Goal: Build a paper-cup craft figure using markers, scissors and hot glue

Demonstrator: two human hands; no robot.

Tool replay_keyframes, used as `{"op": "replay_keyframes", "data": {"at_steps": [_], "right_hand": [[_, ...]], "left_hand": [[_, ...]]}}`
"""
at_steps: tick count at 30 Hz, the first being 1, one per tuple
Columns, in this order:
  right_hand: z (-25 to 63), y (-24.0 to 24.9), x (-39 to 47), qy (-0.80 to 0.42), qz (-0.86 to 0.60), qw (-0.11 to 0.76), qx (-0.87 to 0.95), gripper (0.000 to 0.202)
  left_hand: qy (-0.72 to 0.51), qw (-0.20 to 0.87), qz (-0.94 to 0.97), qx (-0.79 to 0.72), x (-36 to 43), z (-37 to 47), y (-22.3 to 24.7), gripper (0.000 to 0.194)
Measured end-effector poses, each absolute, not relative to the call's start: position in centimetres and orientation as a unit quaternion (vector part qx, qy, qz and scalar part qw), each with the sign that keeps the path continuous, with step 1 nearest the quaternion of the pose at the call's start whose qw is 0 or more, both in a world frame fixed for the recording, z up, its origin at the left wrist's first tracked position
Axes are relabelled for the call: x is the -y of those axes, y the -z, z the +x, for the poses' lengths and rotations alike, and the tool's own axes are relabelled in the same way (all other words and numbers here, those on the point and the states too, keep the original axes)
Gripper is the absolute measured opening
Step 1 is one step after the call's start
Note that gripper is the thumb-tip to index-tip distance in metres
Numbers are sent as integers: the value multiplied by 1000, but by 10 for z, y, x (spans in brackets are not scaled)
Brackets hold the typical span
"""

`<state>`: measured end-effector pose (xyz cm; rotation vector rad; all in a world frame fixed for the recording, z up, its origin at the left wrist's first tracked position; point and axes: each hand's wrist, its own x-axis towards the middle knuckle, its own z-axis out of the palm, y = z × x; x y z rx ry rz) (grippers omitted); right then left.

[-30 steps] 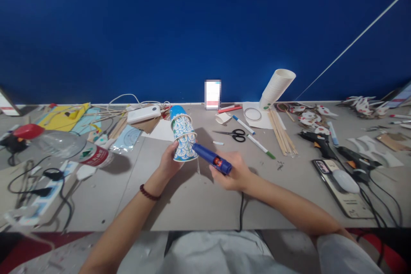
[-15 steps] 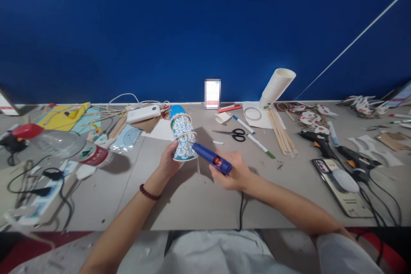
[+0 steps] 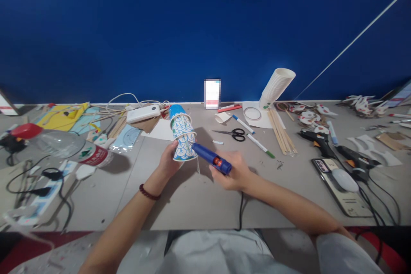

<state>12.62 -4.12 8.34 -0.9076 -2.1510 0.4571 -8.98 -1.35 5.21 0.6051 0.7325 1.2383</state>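
Note:
A tilted column of joined paper cups (image 3: 185, 141), patterned in blue scales with a solid blue cup at the far end, is in my left hand (image 3: 169, 159). The fingers are closed round its near end. My right hand (image 3: 233, 171) grips a blue glue gun (image 3: 210, 156) with an orange part showing in its side. The gun's tip is at the right side of the nearest cup; whether it touches cannot be made out. A thin pale strand hangs below the tip. Scissors (image 3: 236, 134) with black handles lie beyond my right hand.
At the left are a plastic bottle (image 3: 77, 147) on its side and a power strip (image 3: 53, 195). Stacked white cups (image 3: 278, 85), wooden sticks (image 3: 282, 132) and markers (image 3: 260, 144) lie to the right. Further right are black glue guns (image 3: 321, 143) and a phone (image 3: 349, 199).

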Motion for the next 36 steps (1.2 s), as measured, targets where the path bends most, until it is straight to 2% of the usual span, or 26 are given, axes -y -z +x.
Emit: {"op": "replay_keyframes", "data": {"at_steps": [36], "right_hand": [[127, -83, 42, -174, -358, 365, 842, 12]], "left_hand": [[-561, 713, 264, -328, 13, -91, -50, 42]]}}
